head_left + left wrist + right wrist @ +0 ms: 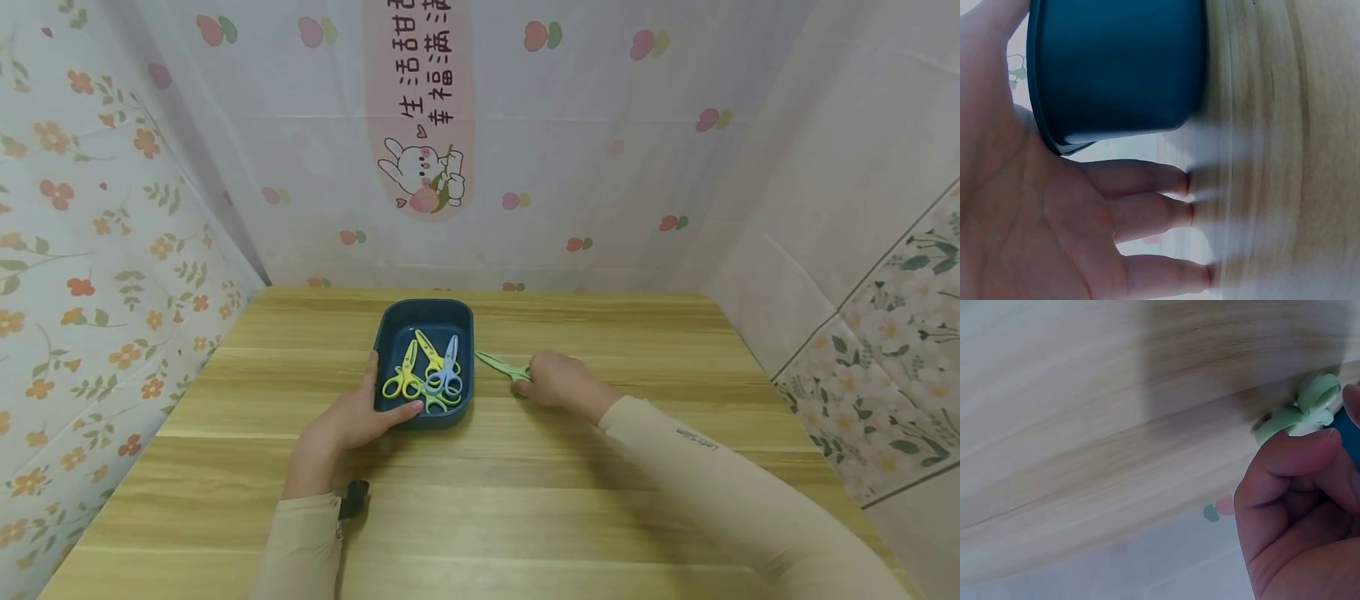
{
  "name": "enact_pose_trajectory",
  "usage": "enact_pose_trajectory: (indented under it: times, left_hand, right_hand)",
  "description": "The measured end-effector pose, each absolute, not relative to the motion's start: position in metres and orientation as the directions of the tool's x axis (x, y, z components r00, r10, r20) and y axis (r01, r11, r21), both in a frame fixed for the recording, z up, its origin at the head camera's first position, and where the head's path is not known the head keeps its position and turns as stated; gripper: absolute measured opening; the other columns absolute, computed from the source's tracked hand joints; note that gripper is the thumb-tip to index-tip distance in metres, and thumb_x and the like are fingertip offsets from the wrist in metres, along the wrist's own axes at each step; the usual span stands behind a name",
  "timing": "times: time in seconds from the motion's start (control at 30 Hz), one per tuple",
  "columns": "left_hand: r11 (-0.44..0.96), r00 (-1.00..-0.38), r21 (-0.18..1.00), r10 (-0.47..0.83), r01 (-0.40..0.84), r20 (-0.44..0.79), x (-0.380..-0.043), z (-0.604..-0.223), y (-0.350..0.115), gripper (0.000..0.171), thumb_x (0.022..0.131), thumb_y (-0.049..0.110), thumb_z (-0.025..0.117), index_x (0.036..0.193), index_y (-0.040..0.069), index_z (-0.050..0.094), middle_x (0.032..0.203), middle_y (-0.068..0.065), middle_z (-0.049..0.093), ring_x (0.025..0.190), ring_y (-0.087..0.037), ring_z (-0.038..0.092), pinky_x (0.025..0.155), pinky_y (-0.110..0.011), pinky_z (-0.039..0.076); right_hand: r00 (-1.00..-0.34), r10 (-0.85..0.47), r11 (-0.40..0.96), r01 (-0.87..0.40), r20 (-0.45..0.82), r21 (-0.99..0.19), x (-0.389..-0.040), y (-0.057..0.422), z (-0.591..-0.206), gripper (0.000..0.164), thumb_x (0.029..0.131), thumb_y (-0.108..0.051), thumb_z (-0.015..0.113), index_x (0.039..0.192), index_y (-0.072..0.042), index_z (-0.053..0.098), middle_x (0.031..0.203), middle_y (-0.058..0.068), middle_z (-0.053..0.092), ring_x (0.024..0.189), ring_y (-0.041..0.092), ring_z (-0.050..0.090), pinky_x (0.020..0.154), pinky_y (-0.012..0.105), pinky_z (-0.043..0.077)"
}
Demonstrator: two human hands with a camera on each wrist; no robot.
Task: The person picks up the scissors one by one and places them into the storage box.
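Observation:
A dark blue plastic box stands on the table with several small scissors inside. Among them are yellow scissors, light blue scissors and a green pair. My left hand rests at the box's near left corner, thumb along the front rim. In the left wrist view its straight fingers reach down beside the box wall. Right of the box, my right hand grips green scissors at the handles, blades pointing left toward the box. The right wrist view shows the green handles by the curled fingers.
The wood-grain table ends at the back against a white curtain with hearts and a cartoon rabbit. Floral cloth hangs at the left. A black wrist strap piece sits on the left wrist.

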State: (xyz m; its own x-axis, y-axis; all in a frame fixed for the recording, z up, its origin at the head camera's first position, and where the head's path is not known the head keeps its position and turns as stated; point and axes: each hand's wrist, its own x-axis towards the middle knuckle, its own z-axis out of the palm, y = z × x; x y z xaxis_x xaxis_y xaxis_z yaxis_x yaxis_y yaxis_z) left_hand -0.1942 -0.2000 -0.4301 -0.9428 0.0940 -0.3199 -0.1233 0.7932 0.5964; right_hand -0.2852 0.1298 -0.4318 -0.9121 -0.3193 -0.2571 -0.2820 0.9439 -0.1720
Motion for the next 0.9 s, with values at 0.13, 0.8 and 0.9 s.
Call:
enact_pose_trajectory:
  times: [0.13, 0.8, 0.9]
  left_hand:
    - [0.791, -0.944, 0.600, 0.092, -0.124, -0.317, -0.194, -0.430, -0.201, 0.134, 0.089, 0.084, 0.061, 0.169, 0.017, -0.022, 0.168, -0.037, 0.030, 0.147, -0.053, 0.047, 0.118, -0.068, 0.041]
    - [0.786, -0.945, 0.608, 0.102, -0.115, -0.311, -0.195, -0.434, -0.202, 0.134, 0.088, 0.085, 0.060, 0.169, 0.017, -0.022, 0.169, -0.035, 0.029, 0.150, -0.053, 0.045, 0.120, -0.067, 0.040]
    - [0.786, -0.945, 0.607, 0.102, -0.115, -0.311, -0.195, -0.434, -0.202, 0.134, 0.088, 0.085, 0.060, 0.169, 0.017, -0.022, 0.169, -0.035, 0.029, 0.150, -0.053, 0.044, 0.121, -0.067, 0.039]
  right_hand:
    - [-0.915, -0.310, 0.949, -0.280, -0.258, -0.148, -0.284, 0.133, -0.430, 0.051, 0.103, -0.053, 0.066, 0.068, -0.018, 0.052, 0.066, -0.004, 0.047, 0.058, 0.014, 0.044, 0.052, 0.030, 0.036]
    - [-0.897, -0.365, 0.899, -0.271, -0.248, -0.344, -0.288, 0.152, -0.435, 0.093, 0.088, -0.056, 0.084, 0.149, 0.000, 0.041, 0.088, 0.005, 0.064, 0.075, 0.019, 0.055, 0.070, 0.034, 0.046]
    - [-0.878, -0.366, 0.898, -0.247, -0.307, -0.366, -0.289, 0.155, -0.439, 0.094, 0.089, -0.057, 0.083, 0.150, -0.002, 0.038, 0.092, 0.005, 0.064, 0.078, 0.020, 0.055, 0.072, 0.035, 0.045]
